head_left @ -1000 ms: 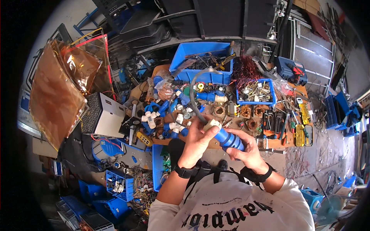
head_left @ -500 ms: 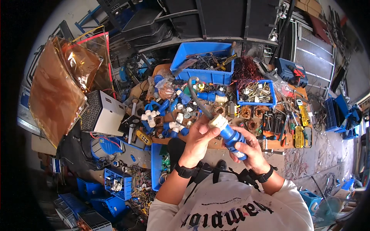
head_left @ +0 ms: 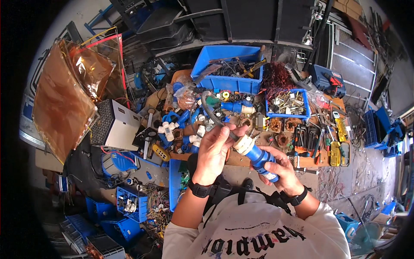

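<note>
My right hand [head_left: 282, 170] is closed around the blue body of an industrial plug connector [head_left: 260, 159]. A cream-white nut [head_left: 244, 145] forms the connector's upper-left end. A grey cable [head_left: 210, 110] leaves that nut and curves up and away over the bench. My left hand [head_left: 213, 151] has its thumb and fingers around this cable, just beside the nut. The connector is tilted, with its labelled end toward my right palm and lower than the nut. Part of the blue body is hidden by my right fingers.
The wooden bench [head_left: 310, 162] carries blue and white connectors [head_left: 235, 106], a big blue tool bin [head_left: 230, 82], a small blue tray of metal parts [head_left: 288, 103], hex keys [head_left: 305, 138] and a yellow meter [head_left: 160, 152]. Blue crates [head_left: 131, 205] stand lower left.
My left hand has shifted from the nut to the left, onto the cable, and its fingers have changed position. The connector has moved slightly right and down, still in my right hand.
</note>
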A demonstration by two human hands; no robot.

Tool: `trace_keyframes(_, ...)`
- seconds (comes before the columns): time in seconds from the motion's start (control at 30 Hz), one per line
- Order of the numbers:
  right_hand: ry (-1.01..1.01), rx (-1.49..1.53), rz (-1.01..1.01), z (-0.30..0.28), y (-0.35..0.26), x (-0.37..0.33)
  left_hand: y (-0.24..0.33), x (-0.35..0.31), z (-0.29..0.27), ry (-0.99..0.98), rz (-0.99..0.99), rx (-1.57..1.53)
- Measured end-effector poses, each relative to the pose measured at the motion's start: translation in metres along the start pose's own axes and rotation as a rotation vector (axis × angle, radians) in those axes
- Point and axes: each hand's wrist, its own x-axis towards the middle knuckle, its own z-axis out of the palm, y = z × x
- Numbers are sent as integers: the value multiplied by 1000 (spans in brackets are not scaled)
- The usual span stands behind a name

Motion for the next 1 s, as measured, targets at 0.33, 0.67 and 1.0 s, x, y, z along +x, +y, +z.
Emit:
trace_keyframes(0.33,9,83,77,3,-7,-3,-10,-1,-5,-45,13,-10)
trace_keyframes(0.67,-72,180,64,9,-4,6,-14,-4,10,-258,-95,94)
trace_keyframes(1.0,-67,172,61,21,-3,5,-4,-13,20,-53,-47,65)
